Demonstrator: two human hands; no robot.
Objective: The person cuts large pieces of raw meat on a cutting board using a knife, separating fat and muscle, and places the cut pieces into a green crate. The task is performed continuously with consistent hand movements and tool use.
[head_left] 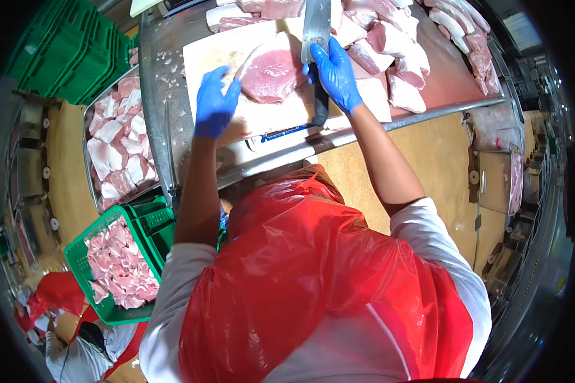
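Observation:
A thick pink slab of meat (269, 69) lies on a pale cutting board (209, 52) at the top middle. My left hand (217, 102), in a blue glove, is open just left of the slab, its fingers apart and curved toward the meat. My right hand (335, 76), also gloved in blue, is closed on a knife (316, 29) to the right of the slab. Its broad blade points toward the top edge and its black handle runs down below my fingers.
Meat pieces (402, 89) pile right of the board on the steel table (163, 45). A metal tray of chunks (118, 150) stands at left, green crates (70, 51) behind it, a green crate of trimmings (80, 258) below. A co-worker (83, 354) is at lower left.

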